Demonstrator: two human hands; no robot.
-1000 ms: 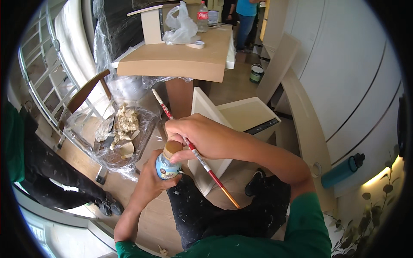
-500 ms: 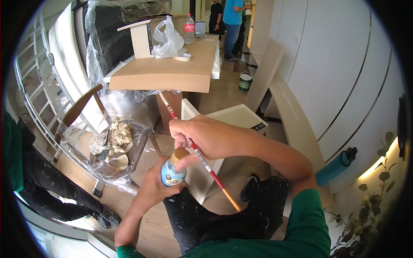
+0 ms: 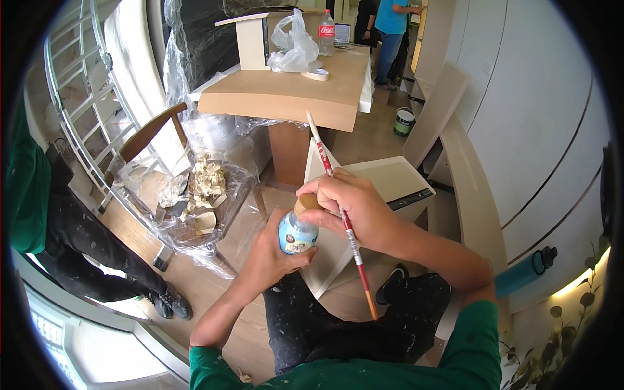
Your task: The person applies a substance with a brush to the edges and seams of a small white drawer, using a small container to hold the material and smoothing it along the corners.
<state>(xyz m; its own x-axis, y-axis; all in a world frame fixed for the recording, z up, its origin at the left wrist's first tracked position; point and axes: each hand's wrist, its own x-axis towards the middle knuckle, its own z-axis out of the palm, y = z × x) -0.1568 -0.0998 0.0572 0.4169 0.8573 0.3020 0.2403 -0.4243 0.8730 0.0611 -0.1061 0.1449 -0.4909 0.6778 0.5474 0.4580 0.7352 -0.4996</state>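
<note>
A small bottle [image 3: 296,239] with a light blue label stands nearly upright in front of me. My left hand [image 3: 266,259] is wrapped round its body. At the top, the fingers of my right hand [image 3: 365,207] close on its tan cap [image 3: 306,203]. The same hand also holds a long thin red-and-white stick [image 3: 351,239], which passes between its fingers. The stick slants from a pale, tapered upper end to an orange lower end above my lap. Whether the cap is loose on the bottle, I cannot tell.
Ahead is a cardboard-covered table [image 3: 279,101] with a plastic bag [image 3: 296,47], tape roll [image 3: 316,74] and soda bottle [image 3: 326,36]. A plastic-wrapped chair [image 3: 214,244] holds scraps. Pale panels [image 3: 383,179] lie before me. A person [image 3: 71,221] stands left; others are beyond the table.
My right fingers have come down round the cap, and the stick is steeper. The whole view has shifted, so the room appears further right.
</note>
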